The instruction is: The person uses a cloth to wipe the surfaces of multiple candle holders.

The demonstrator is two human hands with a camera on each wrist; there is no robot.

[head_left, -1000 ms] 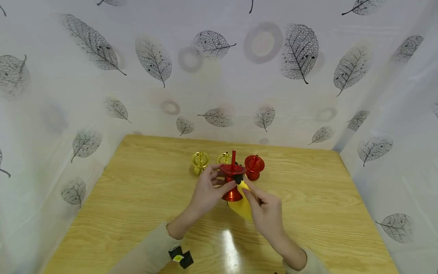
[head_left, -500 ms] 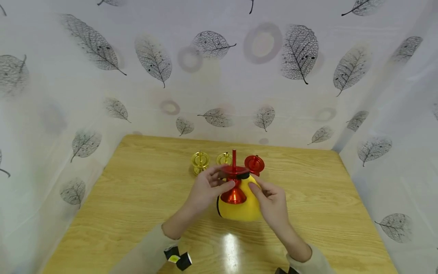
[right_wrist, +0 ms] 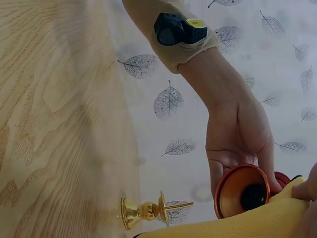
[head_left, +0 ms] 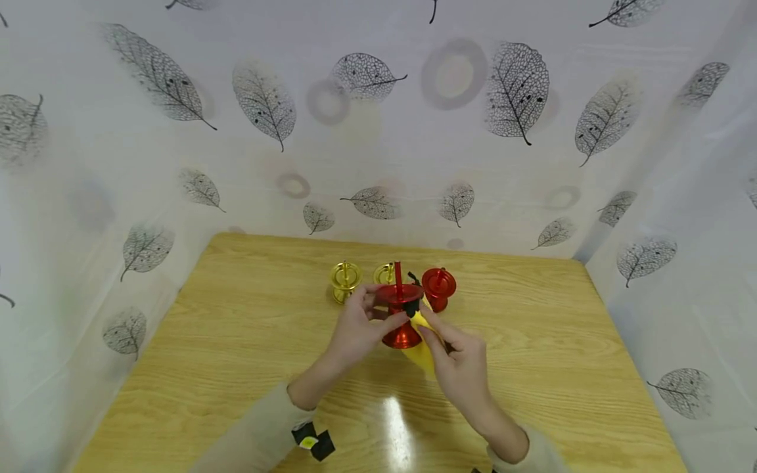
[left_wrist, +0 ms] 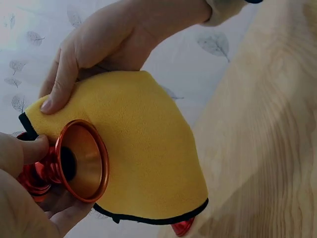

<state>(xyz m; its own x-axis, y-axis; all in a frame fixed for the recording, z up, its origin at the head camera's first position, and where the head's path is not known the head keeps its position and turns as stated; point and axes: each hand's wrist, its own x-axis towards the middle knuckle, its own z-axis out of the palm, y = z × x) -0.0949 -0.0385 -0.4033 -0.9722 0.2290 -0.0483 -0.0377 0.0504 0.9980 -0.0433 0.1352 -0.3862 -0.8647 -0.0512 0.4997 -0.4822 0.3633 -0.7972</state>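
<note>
Above the table my left hand (head_left: 357, 328) grips a red metal candle holder (head_left: 402, 336) around its narrow waist, thumb in front. Its dish and tall spike point up. My right hand (head_left: 464, 364) pinches a yellow cloth (head_left: 421, 360) with black edging between thumb and fingers. Against the right side of the holder, just under the dish, lies the cloth's edge. In the left wrist view the cloth (left_wrist: 143, 148) hangs beside the holder's hollow base (left_wrist: 84, 161). The right wrist view shows only part of my right hand (right_wrist: 309, 191) at the frame edge.
Behind my hands stand two gold candle holders, one at the left (head_left: 345, 282) and one partly hidden (head_left: 384, 272). Another red candle holder (head_left: 439, 288) stands at the back right. A leaf-patterned curtain (head_left: 378, 131) surrounds the wooden table (head_left: 248, 328).
The cloth swung rightward and spread out under the holder half a second ago, and now hangs narrower behind it again. My right hand turned with it; my left hand keeps its grip.
</note>
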